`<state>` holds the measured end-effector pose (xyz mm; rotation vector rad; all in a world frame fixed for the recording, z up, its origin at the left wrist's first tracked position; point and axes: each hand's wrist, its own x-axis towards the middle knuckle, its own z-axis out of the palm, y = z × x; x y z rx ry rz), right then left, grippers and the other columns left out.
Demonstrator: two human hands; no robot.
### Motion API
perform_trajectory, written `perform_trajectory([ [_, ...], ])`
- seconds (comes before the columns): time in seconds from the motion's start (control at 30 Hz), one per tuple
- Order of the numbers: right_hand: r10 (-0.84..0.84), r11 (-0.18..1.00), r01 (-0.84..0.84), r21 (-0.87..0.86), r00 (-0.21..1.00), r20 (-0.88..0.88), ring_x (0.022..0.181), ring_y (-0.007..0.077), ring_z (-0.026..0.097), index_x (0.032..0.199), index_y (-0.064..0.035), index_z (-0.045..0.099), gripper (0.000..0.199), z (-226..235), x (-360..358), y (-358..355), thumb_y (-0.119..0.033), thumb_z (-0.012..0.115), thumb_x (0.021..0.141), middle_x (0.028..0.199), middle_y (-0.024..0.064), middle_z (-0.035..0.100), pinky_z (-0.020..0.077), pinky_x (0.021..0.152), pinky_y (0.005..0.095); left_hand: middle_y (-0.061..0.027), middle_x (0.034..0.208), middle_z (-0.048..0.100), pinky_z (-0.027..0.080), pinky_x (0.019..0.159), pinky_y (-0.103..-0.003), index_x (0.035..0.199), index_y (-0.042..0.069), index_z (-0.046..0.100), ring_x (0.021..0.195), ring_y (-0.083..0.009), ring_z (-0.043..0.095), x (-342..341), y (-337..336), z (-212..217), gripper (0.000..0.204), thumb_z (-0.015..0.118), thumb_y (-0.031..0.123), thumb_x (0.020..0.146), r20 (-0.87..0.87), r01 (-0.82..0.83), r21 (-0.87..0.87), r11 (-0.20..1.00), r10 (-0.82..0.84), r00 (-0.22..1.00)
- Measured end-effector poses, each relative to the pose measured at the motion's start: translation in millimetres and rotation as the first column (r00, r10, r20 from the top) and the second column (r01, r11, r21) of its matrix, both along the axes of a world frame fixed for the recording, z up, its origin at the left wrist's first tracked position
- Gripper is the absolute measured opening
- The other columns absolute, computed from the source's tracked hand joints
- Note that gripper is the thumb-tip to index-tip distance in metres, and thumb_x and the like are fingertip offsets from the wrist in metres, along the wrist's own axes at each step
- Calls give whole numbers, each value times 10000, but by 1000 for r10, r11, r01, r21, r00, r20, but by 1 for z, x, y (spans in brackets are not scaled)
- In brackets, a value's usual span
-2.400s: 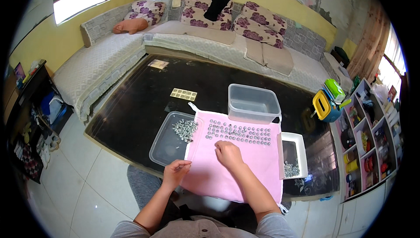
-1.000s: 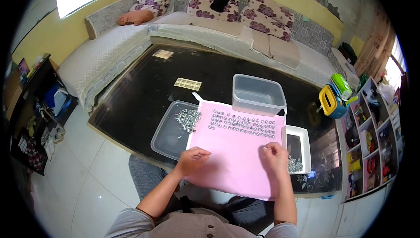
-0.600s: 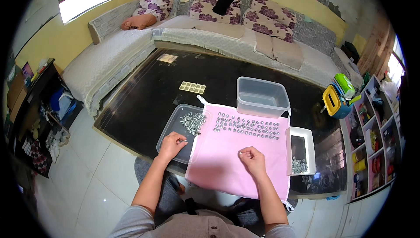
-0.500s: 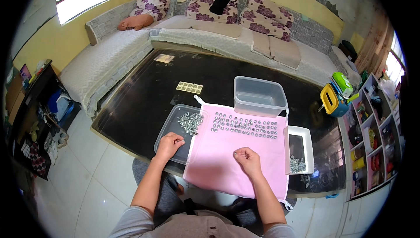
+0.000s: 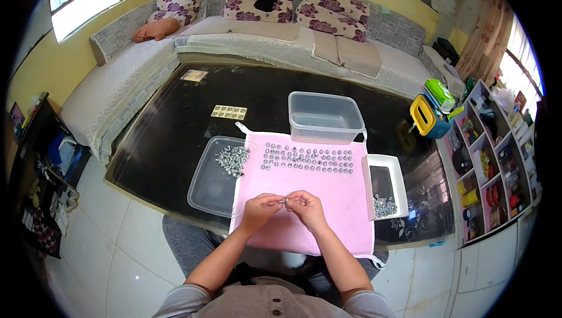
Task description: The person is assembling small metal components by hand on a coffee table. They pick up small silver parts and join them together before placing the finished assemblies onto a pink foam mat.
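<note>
Over the pink cloth, my left hand and my right hand meet fingertip to fingertip. The left fingers pinch a small silver bolt lying sideways between the hands. At its right end my right thumb and fingers are closed on a small nut, mostly covered by them. Above the hands, several rows of small metal bolt-and-nut pieces stand on the cloth. To the left, a heap of loose silver bolts lies on a clear plastic lid. Loose nuts fill the near end of a white box at the right.
A clear plastic tub stands at the cloth's far edge. On the black table lies a cream card with dark squares. A blue-yellow caddy sits at the table's right edge, near shelves. A sofa runs behind.
My left hand has left the lid and moved right over the cloth, bringing a bolt. The right hand has come left to meet it. The whole view has shifted slightly.
</note>
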<state>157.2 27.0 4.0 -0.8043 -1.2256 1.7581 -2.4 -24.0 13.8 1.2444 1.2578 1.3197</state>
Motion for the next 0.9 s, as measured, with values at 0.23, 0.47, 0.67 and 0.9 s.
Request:
perform_trajectory([
  [0.23, 17, 999, -19, 28, 998, 56, 712, 74, 557, 904, 5, 576, 112, -3, -4, 0, -10, 589, 794, 807, 42, 609, 461, 642, 194, -68, 914, 631, 477, 711, -198, 969, -14, 621, 795, -102, 593, 1, 1, -11, 197, 618, 27, 777, 213, -2, -95, 996, 22, 977],
  [0.47, 18, 999, -19, 26, 998, 65, 716, 80, 569, 901, 3, 578, 107, -1, -4, -1, -33, 593, 802, 812, 48, 615, 464, 639, 192, -62, 875, 631, 475, 674, -185, 988, -30, 610, 764, -85, 582, 2, -1, -6, 210, 608, 30, 786, 77, -29, -47, 999, 32, 997],
  [0.67, 2, 1000, -4, 26, 998, 63, 693, 73, 559, 889, 1, 573, 99, -8, -6, 0, -54, 593, 809, 789, 41, 610, 455, 618, 186, -65, 858, 637, 479, 654, -193, 965, -14, 628, 740, -94, 592, 5, -2, -6, 191, 613, 35, 781, -13, -74, 18, 997, 74, 997],
  [0.9, -177, 926, -32, 375, 843, 507, 589, 117, 543, 826, -36, 552, 163, 9, -14, -6, -196, 538, 855, 665, 58, 585, 426, 531, 255, -71, 846, 639, 486, 658, -196, 952, -8, 634, 744, -100, 602, 4, -3, -3, 180, 610, 25, 777, -87, -95, 48, 994, 99, 991],
])
